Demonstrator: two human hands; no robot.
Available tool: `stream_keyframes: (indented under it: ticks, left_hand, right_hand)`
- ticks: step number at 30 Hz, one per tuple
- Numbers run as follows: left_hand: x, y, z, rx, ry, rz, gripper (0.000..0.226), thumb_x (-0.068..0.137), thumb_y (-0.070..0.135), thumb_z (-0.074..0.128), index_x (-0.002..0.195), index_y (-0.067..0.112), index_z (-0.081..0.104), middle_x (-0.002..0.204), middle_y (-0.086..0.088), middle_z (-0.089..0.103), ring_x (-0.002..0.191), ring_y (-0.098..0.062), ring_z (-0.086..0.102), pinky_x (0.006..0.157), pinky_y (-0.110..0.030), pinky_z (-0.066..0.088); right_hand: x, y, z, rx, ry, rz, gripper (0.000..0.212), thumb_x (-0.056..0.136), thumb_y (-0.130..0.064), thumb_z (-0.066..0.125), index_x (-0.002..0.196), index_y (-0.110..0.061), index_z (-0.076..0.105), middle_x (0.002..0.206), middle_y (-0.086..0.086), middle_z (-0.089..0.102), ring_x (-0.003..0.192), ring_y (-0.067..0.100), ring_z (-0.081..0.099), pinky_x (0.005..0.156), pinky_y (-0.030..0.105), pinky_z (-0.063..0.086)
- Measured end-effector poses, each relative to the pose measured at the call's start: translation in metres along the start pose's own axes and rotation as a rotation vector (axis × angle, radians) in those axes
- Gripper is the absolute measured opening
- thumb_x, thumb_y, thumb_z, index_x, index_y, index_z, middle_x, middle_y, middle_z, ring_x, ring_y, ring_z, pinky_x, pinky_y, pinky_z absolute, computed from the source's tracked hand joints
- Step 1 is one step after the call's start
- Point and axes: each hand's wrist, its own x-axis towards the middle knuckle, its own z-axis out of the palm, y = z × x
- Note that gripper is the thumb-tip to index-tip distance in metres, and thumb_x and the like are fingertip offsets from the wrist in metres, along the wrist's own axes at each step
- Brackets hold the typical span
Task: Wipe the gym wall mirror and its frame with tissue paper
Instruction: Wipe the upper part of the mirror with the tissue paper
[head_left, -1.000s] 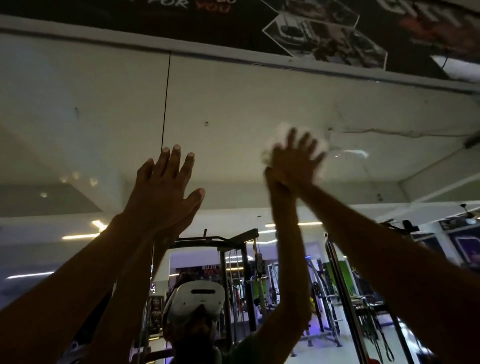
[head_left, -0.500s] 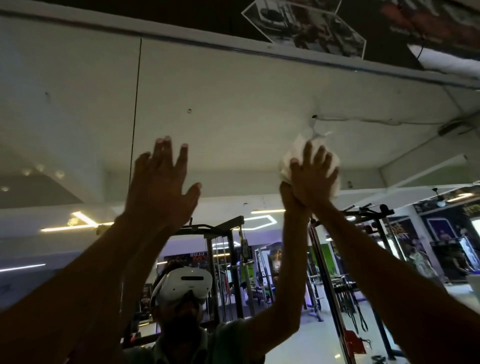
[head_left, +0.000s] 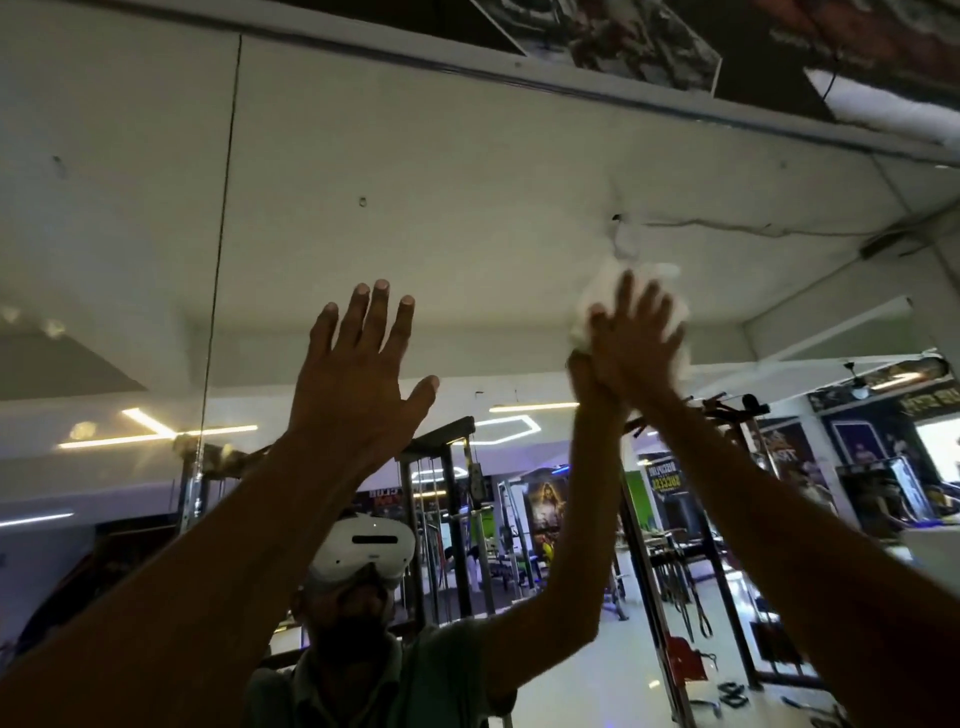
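Observation:
The wall mirror (head_left: 467, 218) fills most of the view, and its pale top frame (head_left: 519, 65) runs across the upper edge. My right hand (head_left: 631, 343) is raised high with straight, spread fingers, pressing a white wad of tissue paper (head_left: 670, 291) flat against the glass. My left hand (head_left: 358, 379) is also raised, fingers straight and spread, palm facing the mirror to the left of the tissue; whether it touches the glass I cannot tell. Both arms are reflected in the mirror.
A vertical seam (head_left: 221, 234) between mirror panels runs left of my left hand. Dark posters (head_left: 623, 36) hang above the frame. The mirror reflects a person wearing a white headset (head_left: 363, 551), gym racks (head_left: 447, 519) and ceiling lights.
My right hand has slid the tissue to the right across the glass. The view has shifted, so the top frame sits higher and the left hand looks nearer the centre.

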Motion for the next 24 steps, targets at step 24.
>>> stream_keyframes:
  ticks: [24]
  left_hand:
    - [-0.005,-0.014,-0.022,-0.009,-0.066,0.084,0.092,0.090,0.071,0.011,0.165,0.018,0.011,0.172,-0.012,0.005,0.160,-0.029,0.004,0.127,-0.050,0.008]
  right_hand:
    - [-0.066,0.074,0.000,-0.050,-0.021,-0.522,0.070,0.108,-0.060,0.003,0.165,-0.019,0.012,0.172,0.018,0.006,0.159,0.040,0.013,0.123,0.066,0.019]
